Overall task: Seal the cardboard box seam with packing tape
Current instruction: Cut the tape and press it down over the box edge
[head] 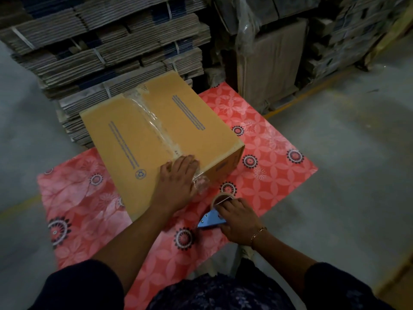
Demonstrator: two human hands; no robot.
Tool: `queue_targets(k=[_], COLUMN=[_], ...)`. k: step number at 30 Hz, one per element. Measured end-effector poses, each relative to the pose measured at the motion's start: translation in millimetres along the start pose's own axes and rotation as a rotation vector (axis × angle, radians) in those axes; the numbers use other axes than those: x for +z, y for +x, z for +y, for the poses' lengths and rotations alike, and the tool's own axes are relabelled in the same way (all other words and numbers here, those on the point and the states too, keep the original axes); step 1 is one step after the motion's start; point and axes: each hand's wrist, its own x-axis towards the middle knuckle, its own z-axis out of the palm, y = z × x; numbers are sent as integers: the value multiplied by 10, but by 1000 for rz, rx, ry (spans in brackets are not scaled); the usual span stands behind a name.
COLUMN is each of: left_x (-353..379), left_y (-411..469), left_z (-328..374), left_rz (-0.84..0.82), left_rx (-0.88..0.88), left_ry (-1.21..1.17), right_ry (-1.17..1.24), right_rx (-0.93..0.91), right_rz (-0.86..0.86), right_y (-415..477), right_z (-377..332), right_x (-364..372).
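Note:
A closed brown cardboard box [138, 133] lies on a red patterned mat [268, 153]. A strip of clear packing tape [154, 124] runs along its centre seam from the far edge to the near edge. My left hand [178, 177] lies flat on the near end of the strip at the box's edge, fingers spread, where a crumpled loose tape end [201, 183] hangs over the side. My right hand [239, 218] grips a blue tape dispenser [211, 220] with its tape roll [220, 199], low over the mat just right of the box's near corner.
Bundled stacks of flat cardboard [107, 52] rise right behind the box. More wrapped stacks [272, 63] stand at the back right. Grey concrete floor [348, 153] surrounds the mat, with a yellow line at the right.

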Motion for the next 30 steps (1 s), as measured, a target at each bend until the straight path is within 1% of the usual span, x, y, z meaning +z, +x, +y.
queue_targets(k=[1, 2, 3, 4, 5, 6, 7, 9, 11, 16, 17, 19, 21, 23, 25, 28, 30], left_x=[14, 25, 38, 46, 49, 48, 48, 45, 51, 47, 47, 50, 50, 41, 37, 33, 16], left_y=[1, 1, 1, -2, -7, -11, -11, -6, -4, -11, -12, -15, -17, -18, -18, -24, -35], left_z=[-2, -5, -8, -9, -11, -13, -13, -10, -12, -27, -25, -19, -18, -20, -19, -12, -11], left_rz=[1, 3, 3, 2, -2, -5, -4, 6, 12, -31, -34, -31, -18, -2, 6, 15, 52], left_rx=[-3, -6, -8, -7, -6, -3, -1, 0, 1, 18, 17, 16, 22, 29, 36, 49, 62], left_ry=[7, 14, 18, 19, 21, 25, 29, 32, 37, 69, 71, 70, 72, 73, 65, 62, 61], right_ry=[153, 390, 717, 1047, 1280, 1380, 1390, 1338, 1302, 1122, 1135, 1303, 1423, 1383, 1307, 1339, 1364], right_rx=[84, 202, 348, 495, 594, 617, 603, 559, 561, 676, 695, 686, 638, 601, 573, 604, 627], right_rz=[87, 148, 141, 92, 50, 37, 53, 118, 147, 109, 116, 110, 25, -15, 10, 45, 52], right_y=[11, 67, 167, 292, 419, 532, 618, 708, 711, 512, 449, 376, 417, 546, 638, 678, 675], right_z=[-15, -33, -48, -54, -33, -10, -4, -41, -50, 109, 129, 126, 64, 6, -66, -98, -99], right_x=[-101, -214, -345, -455, -511, -564, -603, -642, -637, -437, -439, -528, -669, -686, -665, -523, -486])
